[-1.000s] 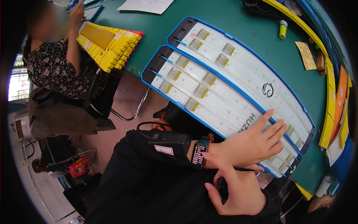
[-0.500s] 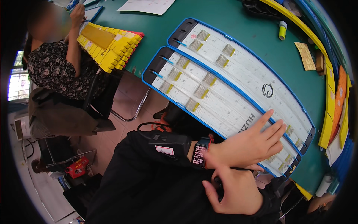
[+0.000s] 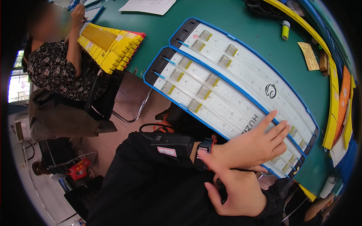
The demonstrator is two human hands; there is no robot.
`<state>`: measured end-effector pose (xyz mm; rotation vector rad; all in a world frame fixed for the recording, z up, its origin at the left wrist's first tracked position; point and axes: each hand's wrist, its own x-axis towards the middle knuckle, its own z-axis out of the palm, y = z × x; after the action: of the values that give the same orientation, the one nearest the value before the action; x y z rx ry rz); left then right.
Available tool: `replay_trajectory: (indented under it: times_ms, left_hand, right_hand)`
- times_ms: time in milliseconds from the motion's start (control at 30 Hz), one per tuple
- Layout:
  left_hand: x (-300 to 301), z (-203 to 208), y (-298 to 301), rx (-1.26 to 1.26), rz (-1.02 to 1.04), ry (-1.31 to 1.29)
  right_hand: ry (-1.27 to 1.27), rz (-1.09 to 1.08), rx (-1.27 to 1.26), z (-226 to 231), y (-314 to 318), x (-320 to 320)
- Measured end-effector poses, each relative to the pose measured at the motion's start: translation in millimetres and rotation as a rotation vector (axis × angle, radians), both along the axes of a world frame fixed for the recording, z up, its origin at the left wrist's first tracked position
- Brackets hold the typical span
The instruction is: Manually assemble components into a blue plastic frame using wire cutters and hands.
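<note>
My left hand (image 3: 260,145) lies with its fingers spread over the near right end of a long white tray (image 3: 233,109) rimmed in blue, touching its surface. A black smartwatch (image 3: 203,153) with a lit screen sits on my left wrist. Across it comes my right hand (image 3: 241,194), its index finger stretched out at the watch screen. A small black thing (image 3: 221,191) shows in the gap between my right thumb and index finger; its kind cannot be made out, and the other right fingers are hidden. Bundles of thin yellow-tipped needles (image 3: 204,91) lie in rows on the tray.
A second blue-rimmed tray panel (image 3: 260,69) adjoins the first on the green table (image 3: 158,28). A yellow-capped bottle (image 3: 285,32) and curved yellow strips (image 3: 332,113) lie at right. At left a person (image 3: 64,71) sits beside stacked yellow pieces (image 3: 109,45). A black box (image 3: 171,146) rides on my left forearm.
My right index finger has moved slightly left and down over the watch screen, covering more of it. My left hand and the trays stay nearly where they were.
</note>
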<state>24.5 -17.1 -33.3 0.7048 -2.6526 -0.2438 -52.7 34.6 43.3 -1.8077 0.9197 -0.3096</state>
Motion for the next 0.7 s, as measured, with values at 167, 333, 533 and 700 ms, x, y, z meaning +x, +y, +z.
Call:
replay_trajectory:
  times_ms: [167,333,533,700]
  left_hand:
    - [0,-2,0,0.022,0.002,0.025]
    - [-2,-1,0,-0.011,0.011,-0.020]
    - [1,-1,-1,0.026,-0.007,-0.008]
    - [2,-5,1,-0.014,0.036,-0.022]
  right_hand:
    - [0.074,0.019,-0.044,4,4,1]
    - [0.137,-0.079,-0.040,13,6,-18]
    - [0.134,-0.047,0.080,11,9,-25]
    - [0.085,-0.043,0.020,10,6,-35]
